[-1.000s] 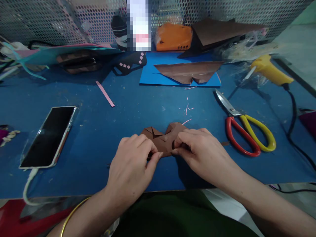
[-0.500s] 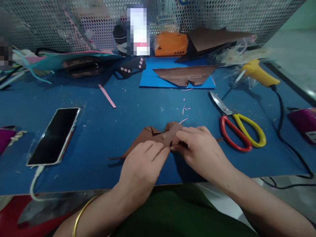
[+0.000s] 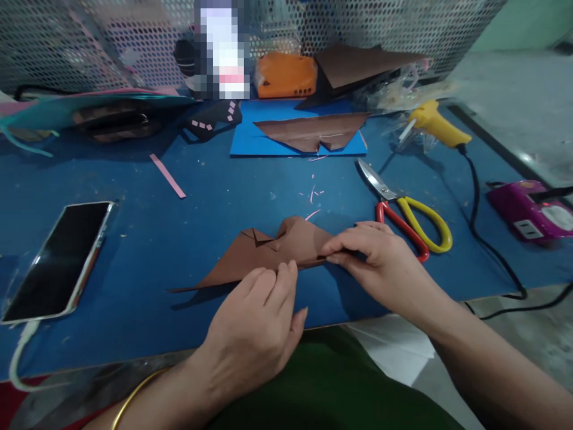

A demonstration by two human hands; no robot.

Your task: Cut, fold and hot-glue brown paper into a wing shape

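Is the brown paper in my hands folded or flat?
Folded: the brown paper shows layered triangular flaps and creases, with the left hand and right hand pinching its edges.

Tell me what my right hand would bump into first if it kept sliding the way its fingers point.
The right hand points left and already pinches the brown folded paper; beyond it, probably the left hand's fingers.

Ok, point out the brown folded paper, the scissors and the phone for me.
brown folded paper (image 3: 264, 258): head view, middle of the flat sheet
scissors (image 3: 414, 222): head view, where the handles meet
phone (image 3: 58, 260): head view, dark screen
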